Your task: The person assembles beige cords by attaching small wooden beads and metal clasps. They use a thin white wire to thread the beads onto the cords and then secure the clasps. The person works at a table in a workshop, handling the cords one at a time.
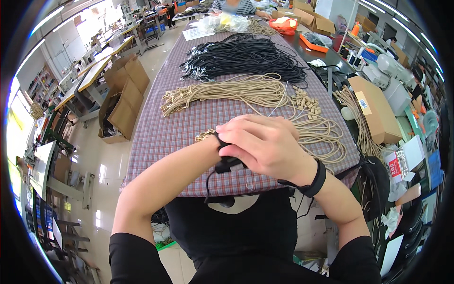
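Note:
My right hand (269, 144) lies across my left wrist, its fingers and thumb closed round a black wrist strap (229, 164) there. A dark cord hangs down from that strap. My left forearm (172, 166) comes in from the left, and the left hand itself is hidden behind the right one, so its fingers do not show. Another black strap (316, 182) circles my right wrist. Just beyond the hands, a bundle of beige cords (227, 93) with metal clasps lies on the checked tablecloth (156, 142). Looped beige cords (326, 137) spread out to the right, below a pile of small beige pieces (305, 102).
Farther up the table are black cords (246, 57) with metal ends and clear plastic bags (222, 22). A person in a striped top (241, 6) sits at the far end. Cardboard boxes stand left (124, 102) and right (376, 111), the right one near sewing machines (395, 71).

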Demonstrator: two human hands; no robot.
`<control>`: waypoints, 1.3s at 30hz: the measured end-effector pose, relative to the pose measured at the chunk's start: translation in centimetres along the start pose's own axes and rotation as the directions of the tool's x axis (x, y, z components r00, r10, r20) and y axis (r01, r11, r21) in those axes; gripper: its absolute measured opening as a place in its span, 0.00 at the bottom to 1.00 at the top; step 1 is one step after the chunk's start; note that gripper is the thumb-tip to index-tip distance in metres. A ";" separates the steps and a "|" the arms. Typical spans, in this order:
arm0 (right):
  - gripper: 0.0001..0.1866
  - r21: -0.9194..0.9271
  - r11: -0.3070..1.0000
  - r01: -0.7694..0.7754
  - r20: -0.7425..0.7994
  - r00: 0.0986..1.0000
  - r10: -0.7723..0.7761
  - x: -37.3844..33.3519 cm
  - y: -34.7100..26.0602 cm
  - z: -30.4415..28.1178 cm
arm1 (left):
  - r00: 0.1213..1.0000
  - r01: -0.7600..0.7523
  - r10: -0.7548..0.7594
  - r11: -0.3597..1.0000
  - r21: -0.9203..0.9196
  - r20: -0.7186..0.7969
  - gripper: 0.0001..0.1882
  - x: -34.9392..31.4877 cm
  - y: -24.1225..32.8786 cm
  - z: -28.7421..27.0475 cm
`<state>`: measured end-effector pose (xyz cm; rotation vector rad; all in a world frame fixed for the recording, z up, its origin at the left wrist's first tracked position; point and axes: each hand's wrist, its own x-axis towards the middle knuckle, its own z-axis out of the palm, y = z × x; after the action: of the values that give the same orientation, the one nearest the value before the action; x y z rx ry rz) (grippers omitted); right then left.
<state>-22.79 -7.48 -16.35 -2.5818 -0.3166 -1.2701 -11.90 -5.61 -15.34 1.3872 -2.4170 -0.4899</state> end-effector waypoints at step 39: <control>0.09 -0.367 0.870 -0.330 0.138 0.905 0.401 -4.9 21.3 1.8 | 0.475 0.729 -0.557 0.683 -0.051 -0.681 0.07 -13.5 -24.8 -0.6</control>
<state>-18.01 -27.51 -23.94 -2.8764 0.3834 -0.9814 13.75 -5.67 -27.01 2.1488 -1.3315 0.1808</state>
